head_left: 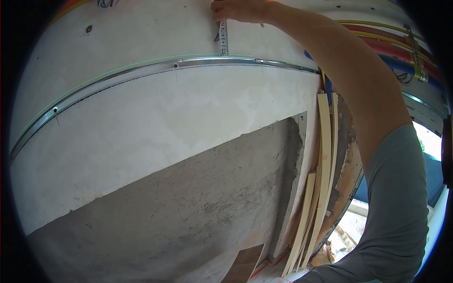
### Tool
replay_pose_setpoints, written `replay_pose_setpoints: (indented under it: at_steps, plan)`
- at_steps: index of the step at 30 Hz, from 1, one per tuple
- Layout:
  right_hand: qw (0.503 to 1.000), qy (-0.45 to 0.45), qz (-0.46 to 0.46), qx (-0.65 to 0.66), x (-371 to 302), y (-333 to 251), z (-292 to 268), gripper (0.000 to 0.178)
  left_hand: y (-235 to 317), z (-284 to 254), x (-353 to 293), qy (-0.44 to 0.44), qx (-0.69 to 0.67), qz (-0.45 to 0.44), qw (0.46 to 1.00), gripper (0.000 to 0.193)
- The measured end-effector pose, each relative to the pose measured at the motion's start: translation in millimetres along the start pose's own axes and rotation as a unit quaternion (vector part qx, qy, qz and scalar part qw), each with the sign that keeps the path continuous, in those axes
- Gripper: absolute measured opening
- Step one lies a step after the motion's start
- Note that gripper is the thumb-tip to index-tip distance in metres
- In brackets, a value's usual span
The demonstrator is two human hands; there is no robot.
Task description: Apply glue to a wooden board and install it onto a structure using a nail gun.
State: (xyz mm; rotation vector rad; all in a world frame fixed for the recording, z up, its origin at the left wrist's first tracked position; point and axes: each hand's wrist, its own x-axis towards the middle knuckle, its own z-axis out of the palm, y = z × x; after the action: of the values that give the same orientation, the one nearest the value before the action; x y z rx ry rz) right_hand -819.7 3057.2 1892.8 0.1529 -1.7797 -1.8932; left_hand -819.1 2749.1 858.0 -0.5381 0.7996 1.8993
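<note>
My right hand [239, 10] is raised at the top edge of the head view, its arm reaching up from the lower right in a grey sleeve. Its fingers are closed at the upper end of a tape measure [224, 38], though the picture's edge cuts off part of the grip. The tape's blade runs straight from the hand to a shiny metal track [198, 62], and its lower end meets the track's edge. The track is fixed along the pale surface, and a thin green light line follows it. My left hand is out of view.
Red, yellow and blue conduits [377, 45] run along the upper right. Long wooden strips [323, 160] stand beside the wall opening. Bare grey concrete [198, 193] lies below the white plastered band [155, 113]. A brown board [243, 265] shows at the bottom.
</note>
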Motion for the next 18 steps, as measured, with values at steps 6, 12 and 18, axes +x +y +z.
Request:
replay_pose_setpoints:
  at_steps: [6,12,18]
  plan:
    - [1.000,-0.019,-0.001,-0.019,-1,3,2,0.018,4,38,-9,0.029,0.003,0.038,0.999,0.046]
    - [1.000,-0.024,-0.002,0.012,-2,0,-10,0.015,-6,34,-22,0.026,-0.003,0.014,1.000,0.056]
    - [0.999,0.018,0.046,-0.022,-61,-2,-23,0.013,8,72,-73,0.039,0.018,-0.042,0.998,0.040]
